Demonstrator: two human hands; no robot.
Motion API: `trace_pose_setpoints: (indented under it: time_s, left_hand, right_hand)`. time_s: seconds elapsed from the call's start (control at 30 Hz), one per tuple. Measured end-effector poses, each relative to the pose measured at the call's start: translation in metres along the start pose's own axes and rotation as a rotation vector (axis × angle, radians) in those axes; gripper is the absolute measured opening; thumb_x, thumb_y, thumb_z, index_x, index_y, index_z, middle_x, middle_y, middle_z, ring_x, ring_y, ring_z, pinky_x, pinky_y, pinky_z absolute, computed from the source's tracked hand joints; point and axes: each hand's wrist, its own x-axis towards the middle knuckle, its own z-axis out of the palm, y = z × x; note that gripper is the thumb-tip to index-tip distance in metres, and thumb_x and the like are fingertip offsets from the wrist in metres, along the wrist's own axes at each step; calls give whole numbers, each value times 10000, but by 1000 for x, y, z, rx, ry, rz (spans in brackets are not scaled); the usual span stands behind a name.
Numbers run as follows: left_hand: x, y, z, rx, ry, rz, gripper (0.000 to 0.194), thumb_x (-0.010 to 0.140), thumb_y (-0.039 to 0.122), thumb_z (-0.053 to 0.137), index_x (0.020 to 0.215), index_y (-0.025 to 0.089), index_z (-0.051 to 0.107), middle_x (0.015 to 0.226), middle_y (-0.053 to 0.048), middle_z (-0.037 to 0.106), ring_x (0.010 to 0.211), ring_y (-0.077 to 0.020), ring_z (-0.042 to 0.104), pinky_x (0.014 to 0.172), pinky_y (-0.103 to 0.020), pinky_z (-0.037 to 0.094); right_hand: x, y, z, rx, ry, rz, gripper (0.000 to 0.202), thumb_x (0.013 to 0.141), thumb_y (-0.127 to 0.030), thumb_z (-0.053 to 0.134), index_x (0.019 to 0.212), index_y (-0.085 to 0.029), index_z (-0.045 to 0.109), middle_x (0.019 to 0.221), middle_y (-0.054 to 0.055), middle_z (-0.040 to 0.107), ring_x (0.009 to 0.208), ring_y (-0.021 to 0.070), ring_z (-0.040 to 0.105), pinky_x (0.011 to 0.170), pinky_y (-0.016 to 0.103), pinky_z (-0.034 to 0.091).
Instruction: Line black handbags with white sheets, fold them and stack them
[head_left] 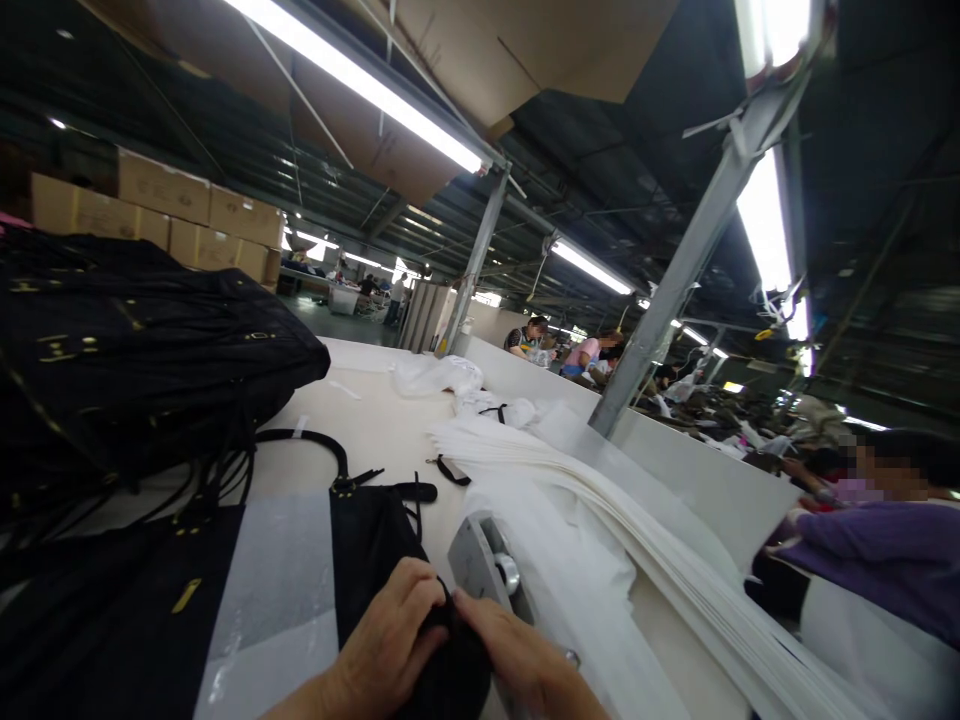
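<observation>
Both hands are at the bottom centre, on the right end of a black bag (367, 560) that lies flat on the white table (367, 410). My left hand (394, 625) has its fingers curled and pinched on the black fabric. My right hand (517, 645) holds the same fabric close beside it, thumb side towards the left hand; its other fingers are partly hidden. A translucent white sheet (277, 590) lies across the bag, left of my hands. A curved black handle (319, 438) extends from the bag's upper edge.
Black bags with gold fittings (150, 350) are piled at the left. Right of my hands stand a grey metal device (476, 565) and a long stack of white sheets (600, 490). A low white partition (697, 470) runs behind. A person in purple (877, 550) is at the right.
</observation>
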Motion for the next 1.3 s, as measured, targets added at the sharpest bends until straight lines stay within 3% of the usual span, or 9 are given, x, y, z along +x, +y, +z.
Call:
trace_pose_setpoints:
  time_s: [0.13, 0.3, 0.43, 0.53, 0.6, 0.77, 0.97, 1.2, 1.3]
  left_hand:
    - [2, 6, -4, -69, -162, -93, 123, 925, 133, 413, 962, 214, 497, 1041, -64, 562, 960, -195, 543, 868, -317, 467]
    - [6, 20, -11, -100, -262, -89, 273, 883, 112, 448, 1107, 231, 549, 1131, -64, 586, 1062, -207, 552, 944, -327, 458]
    - [3, 25, -12, -81, -254, -2, 305, 881, 122, 447, 1140, 249, 544, 1125, -63, 604, 1032, -209, 573, 909, -318, 485]
    - [-1, 27, -14, -79, -259, 16, 360, 883, 118, 461, 1212, 261, 492, 1164, -51, 598, 1059, -196, 573, 939, -304, 482]
    - [-4, 27, -15, -73, -284, -10, 374, 889, 122, 477, 1232, 269, 473, 1189, -40, 595, 1086, -193, 564, 971, -308, 469]
    - [-6, 24, -15, -66, -350, -36, 377, 893, 139, 489, 1252, 253, 491, 1217, -60, 590, 1105, -211, 563, 985, -340, 473]
    - [-7, 20, -15, -36, -363, 8, 428, 905, 161, 497, 1324, 248, 474, 1275, -76, 582, 1155, -223, 552, 1024, -361, 457]
    - [-3, 29, -13, -33, -502, 46, 395, 896, 192, 512, 1288, 239, 517, 1208, -85, 626, 1108, -245, 574, 995, -398, 468]
    - [1, 33, -17, 3, -583, 67, 409, 915, 264, 538, 1319, 219, 501, 1275, -120, 609, 1150, -275, 578, 1051, -459, 430]
  right_hand:
    - [-18, -3, 13, 398, -131, 264, 422, 926, -529, 466, 990, -194, 714, 909, 65, 722, 931, 209, 659, 841, 350, 508]
    - [-24, 31, 24, 829, -213, 331, 536, 697, -469, 635, 1150, -186, 591, 715, 10, 629, 640, 164, 588, 602, 248, 444]
    - [-20, 55, 18, 777, -428, 294, 538, 631, -350, 627, 1156, -248, 576, 709, -20, 566, 595, 132, 525, 538, 205, 358]
    - [-24, 57, 11, 783, -509, 289, 715, 549, -256, 702, 1236, -276, 507, 756, -42, 565, 579, 103, 489, 544, 196, 327]
    - [-30, 55, 8, 740, -475, 265, 782, 552, -215, 736, 1274, -285, 445, 836, -41, 578, 629, 95, 494, 593, 201, 335]
    - [-46, 48, 6, 412, -316, 136, 249, 720, -318, 679, 871, -197, 524, 810, -16, 523, 762, 140, 475, 697, 255, 376]
    - [-52, 51, 1, 0, -218, 76, 81, 812, -273, 501, 795, -215, 448, 710, -31, 475, 667, 136, 434, 625, 262, 335]
    - [-48, 58, 16, -101, -77, 116, 83, 770, -251, 486, 793, -227, 410, 661, -34, 491, 642, 147, 466, 608, 266, 343]
    - [-44, 55, 18, -52, -131, 148, 147, 792, -322, 522, 747, -218, 428, 670, -32, 495, 662, 139, 452, 613, 259, 350]
